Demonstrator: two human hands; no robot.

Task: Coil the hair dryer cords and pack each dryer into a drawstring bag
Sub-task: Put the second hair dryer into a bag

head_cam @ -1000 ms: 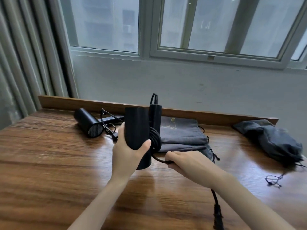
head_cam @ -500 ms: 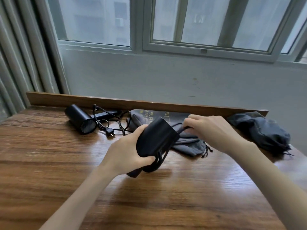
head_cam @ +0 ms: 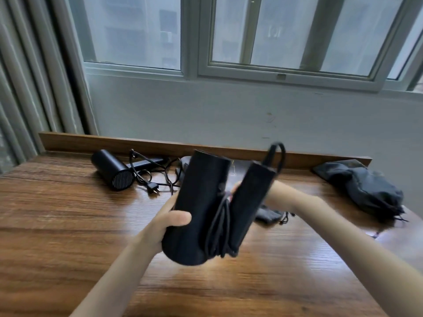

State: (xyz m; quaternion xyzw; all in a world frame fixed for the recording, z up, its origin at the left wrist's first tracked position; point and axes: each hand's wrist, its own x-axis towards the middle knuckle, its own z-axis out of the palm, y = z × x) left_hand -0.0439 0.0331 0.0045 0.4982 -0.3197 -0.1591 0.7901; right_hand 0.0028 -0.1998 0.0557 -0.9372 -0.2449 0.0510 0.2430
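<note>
My left hand [head_cam: 163, 227] grips the barrel of a black hair dryer [head_cam: 196, 207], held up above the wooden table [head_cam: 68, 225]. The dryer's folded handle [head_cam: 250, 202] points up beside the barrel, and its cord [head_cam: 220, 229] is wound in loops between the two. My right hand [head_cam: 235, 188] is almost wholly hidden behind the handle; only a few fingers show, and I cannot tell what they hold. A second black dryer [head_cam: 112, 169] lies at the back left with its cord [head_cam: 158, 177] loose. A grey drawstring bag [head_cam: 270, 213] lies flat behind the held dryer.
A stuffed dark drawstring bag [head_cam: 366, 188] lies at the table's back right corner. A raised wooden lip [head_cam: 114, 143] runs along the table's far edge under the window wall. Curtains [head_cam: 27, 88] hang at the left.
The dryer has been raised and turned from lying tilted near the table to nearly upright, closer to the camera. My right hand moved from the bag side to behind the handle.
</note>
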